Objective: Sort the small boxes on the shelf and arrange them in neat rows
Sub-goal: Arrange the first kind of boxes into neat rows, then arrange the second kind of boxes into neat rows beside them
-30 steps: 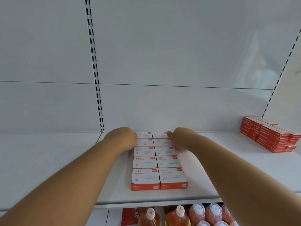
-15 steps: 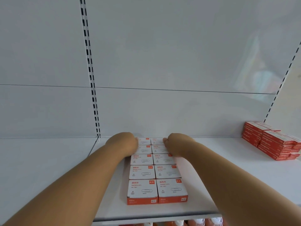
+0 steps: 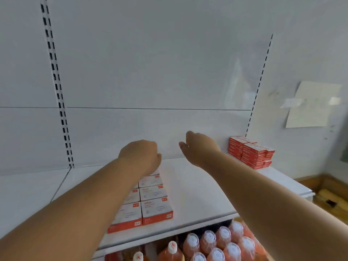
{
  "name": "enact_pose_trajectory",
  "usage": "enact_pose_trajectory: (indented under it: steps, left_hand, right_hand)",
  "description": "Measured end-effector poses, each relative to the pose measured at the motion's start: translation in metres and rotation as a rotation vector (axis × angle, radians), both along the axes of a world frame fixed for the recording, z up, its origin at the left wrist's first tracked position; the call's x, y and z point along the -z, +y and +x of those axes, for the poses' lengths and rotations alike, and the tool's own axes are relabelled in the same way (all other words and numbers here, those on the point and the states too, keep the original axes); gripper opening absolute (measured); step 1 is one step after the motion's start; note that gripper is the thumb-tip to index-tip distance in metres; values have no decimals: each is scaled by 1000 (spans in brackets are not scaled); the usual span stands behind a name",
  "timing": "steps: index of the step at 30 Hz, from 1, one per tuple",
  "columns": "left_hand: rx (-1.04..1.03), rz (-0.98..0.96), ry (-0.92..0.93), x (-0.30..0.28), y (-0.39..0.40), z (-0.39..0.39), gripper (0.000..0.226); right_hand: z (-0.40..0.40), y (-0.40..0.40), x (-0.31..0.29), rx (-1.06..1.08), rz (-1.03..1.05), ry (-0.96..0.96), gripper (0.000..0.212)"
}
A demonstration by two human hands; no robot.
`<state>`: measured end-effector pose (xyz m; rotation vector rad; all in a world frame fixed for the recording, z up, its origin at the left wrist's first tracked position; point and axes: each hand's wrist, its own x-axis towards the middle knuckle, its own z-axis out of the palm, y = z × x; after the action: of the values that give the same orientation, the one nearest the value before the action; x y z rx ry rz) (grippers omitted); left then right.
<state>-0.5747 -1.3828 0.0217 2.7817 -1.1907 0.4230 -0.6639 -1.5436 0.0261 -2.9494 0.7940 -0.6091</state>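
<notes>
White-and-orange paper clip boxes (image 3: 153, 193) lie flat in two neat columns on the white shelf (image 3: 199, 196), running from the front edge toward the back. My left forearm covers part of the left column. My left hand (image 3: 140, 156) hovers over the far end of the rows, fingers curled down, holding nothing that I can see. My right hand (image 3: 197, 147) is lifted off the boxes to their right, fingers loosely apart and empty. A stack of red boxes (image 3: 250, 152) sits at the shelf's back right corner.
Slotted uprights (image 3: 56, 87) run up the white back panel. Orange drink bottles with white caps (image 3: 209, 242) fill the shelf below. A paper sheet (image 3: 310, 104) hangs on the right wall. Wooden floor shows at far right.
Both hands have lifted off the far boxes. The right hand has swung right and up, toward the red stack. The view has turned to the right.
</notes>
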Motion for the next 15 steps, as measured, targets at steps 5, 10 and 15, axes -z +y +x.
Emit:
enact_pose_trajectory:
  steps: [5,10,15]
  left_hand:
    - [111,-26,0,-8,-57,-43,30]
    - [123,-25,39,-3,-123,-82,28]
    - [109,-46,82,9,-190,-118,22]
  right_hand:
    - [-54,-51,-9,16,-42,-68,28]
    - [-94,-115,-2,-42,-53,-105,24]
    - [-126,-192,-1,-145,-6,-70,24]
